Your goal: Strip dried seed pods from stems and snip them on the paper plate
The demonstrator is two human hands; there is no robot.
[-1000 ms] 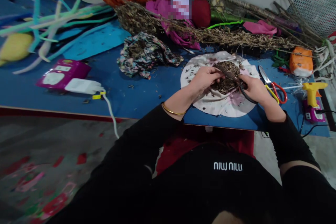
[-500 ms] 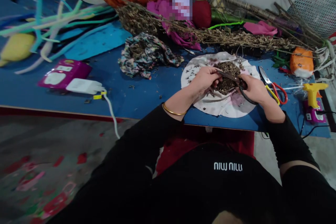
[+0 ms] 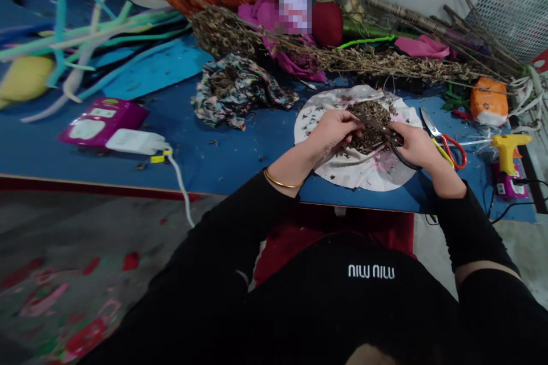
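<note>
A round white cloth (image 3: pixel 368 174) lies on the blue table, with a heap of dried plant bits (image 3: pixel 371 120) on its far half. My right hand (image 3: pixel 414 145) is closed on the handles of dark scissors (image 3: pixel 377 125), whose blades point left across the heap. My left hand (image 3: pixel 331 130) is curled above the cloth's left side, fingers pinched on a dried piece I can barely make out, right at the blade tips. A gold bangle (image 3: pixel 280 181) circles my left wrist.
Red-handled scissors (image 3: pixel 445 140) and a yellow glue gun (image 3: pixel 509 151) lie right of the cloth. A crumpled patterned rag (image 3: pixel 237 88), a purple power strip (image 3: pixel 103 120) with white plug, and long dried branches (image 3: pixel 385 63) line the table. The table's near edge runs just below my wrists.
The scissors and both hands barely shifted; the blades stay across the heap at my left fingertips. The view moved slightly.
</note>
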